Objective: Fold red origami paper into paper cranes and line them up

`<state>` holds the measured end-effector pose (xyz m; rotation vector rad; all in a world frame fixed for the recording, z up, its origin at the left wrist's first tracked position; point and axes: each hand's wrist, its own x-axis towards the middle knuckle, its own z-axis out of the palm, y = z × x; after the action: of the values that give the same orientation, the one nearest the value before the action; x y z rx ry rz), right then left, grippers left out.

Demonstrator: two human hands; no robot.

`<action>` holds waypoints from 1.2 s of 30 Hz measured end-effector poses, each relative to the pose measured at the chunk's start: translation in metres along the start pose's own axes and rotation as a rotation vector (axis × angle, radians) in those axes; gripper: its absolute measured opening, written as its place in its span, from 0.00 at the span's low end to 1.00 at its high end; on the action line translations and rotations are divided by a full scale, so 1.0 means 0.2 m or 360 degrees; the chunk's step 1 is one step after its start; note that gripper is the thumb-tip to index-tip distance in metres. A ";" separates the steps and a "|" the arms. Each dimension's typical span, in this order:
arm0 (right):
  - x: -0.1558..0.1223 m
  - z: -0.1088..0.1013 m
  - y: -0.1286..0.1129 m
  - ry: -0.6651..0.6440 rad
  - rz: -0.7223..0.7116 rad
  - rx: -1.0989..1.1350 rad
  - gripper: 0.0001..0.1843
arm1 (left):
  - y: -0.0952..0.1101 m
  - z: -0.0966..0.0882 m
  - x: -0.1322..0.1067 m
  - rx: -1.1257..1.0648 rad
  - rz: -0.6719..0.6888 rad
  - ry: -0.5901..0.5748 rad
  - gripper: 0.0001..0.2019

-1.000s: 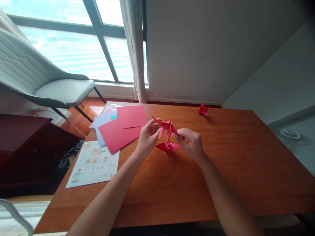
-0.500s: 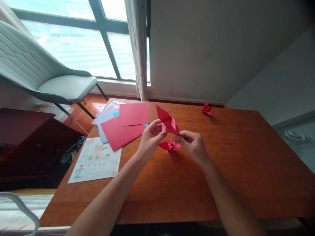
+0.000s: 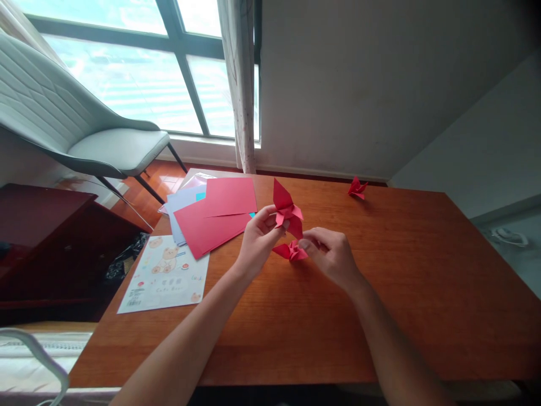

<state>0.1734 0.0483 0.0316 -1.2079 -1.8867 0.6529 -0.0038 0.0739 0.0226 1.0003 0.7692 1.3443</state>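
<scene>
Above the table, a red origami figure [image 3: 287, 211] is pinched between the thumb and fingers of my left hand [image 3: 262, 234]. One long pointed flap stands up at its top and another points down toward the right. My right hand [image 3: 328, 250] has its thumb and forefinger closed at the tip of that lower flap. Below the held figure, a second red origami figure [image 3: 291, 251] lies on the table, partly covered by my right fingertips. A third red origami figure [image 3: 357, 188] rests near the table's far edge.
Red paper sheets [image 3: 211, 223] and pale sheets overlap at the left of the wooden table [image 3: 406, 282]. Nearer me lies a white sheet with bear drawings [image 3: 163, 276]. A grey chair [image 3: 118, 149] stands by the window, beyond the table's left edge.
The held figure has turned, so its upper flap is more upright and its lower flap points more steeply down. My right fingertips have moved slightly down with that tip.
</scene>
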 end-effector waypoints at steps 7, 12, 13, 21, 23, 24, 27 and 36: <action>0.00 -0.03 0.05 0.0446 0.0016 0.0057 0.10 | 0.00 0.00 0.00 0.0233 -0.0028 -0.0081 0.15; 0.00 -0.02 0.06 0.0365 -0.0179 0.0011 0.15 | 0.00 0.00 -0.03 0.0634 0.0000 -0.0099 0.15; 0.00 -0.01 0.06 0.0357 -0.0211 -0.0018 0.14 | 0.00 0.00 -0.04 0.0712 0.0034 -0.0108 0.15; 0.00 0.00 0.08 0.0390 -0.0283 -0.0123 0.06 | 0.00 0.00 -0.05 0.0980 0.0247 -0.0204 0.16; 0.00 0.01 0.08 0.0402 -0.0281 -0.0144 0.06 | -0.01 0.00 -0.05 0.0977 0.0255 -0.0214 0.15; 0.00 0.01 0.08 0.0406 -0.0276 -0.0155 0.05 | -0.01 0.00 -0.05 0.0967 0.0255 -0.0221 0.14; 0.00 0.01 0.08 0.0409 -0.0217 -0.0154 0.05 | -0.01 0.01 -0.06 0.0881 0.0244 -0.0237 0.12; 0.00 0.02 0.09 0.0449 0.0054 0.0095 0.07 | 0.00 0.02 -0.07 0.0628 0.0135 -0.0281 0.14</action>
<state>0.1792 0.0566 0.0150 -1.2265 -1.6051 0.5228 -0.0020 0.0592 0.0229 1.4568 0.8836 1.1785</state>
